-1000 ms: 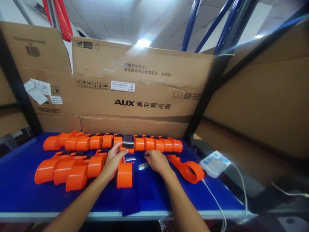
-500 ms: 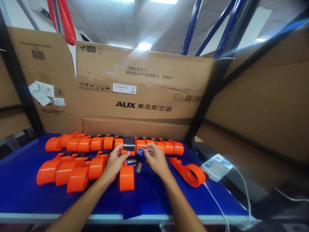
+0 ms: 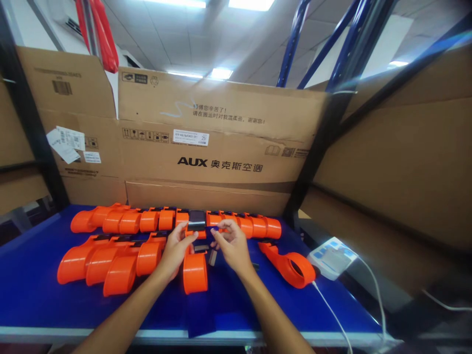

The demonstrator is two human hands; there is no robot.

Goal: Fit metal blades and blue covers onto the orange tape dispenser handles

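Note:
My left hand (image 3: 179, 248) is closed on a small box-shaped device with a dark screen (image 3: 196, 219), thumb at its lower edge and fingers at its left side. Orange material shows just below the device. To its right, my right hand (image 3: 232, 242) pinches a small blue piece (image 3: 213, 229) between thumb and forefinger; its exact kind is unclear. Below the hands lie two small grey-brown flat pieces (image 3: 213, 257). An orange curled band (image 3: 195, 274) rests on the blue mat between my forearms.
Several orange curled bands (image 3: 120, 275) lie in rows on the blue table mat (image 3: 29, 275). At right are a long orange band (image 3: 297, 270) and a white device (image 3: 334, 258) with white cables. A cardboard wall (image 3: 221, 187) backs the table.
The blue piece in my right hand has turned and shows less of its marked face. The right fingers have shifted slightly; my left hand stays on the device.

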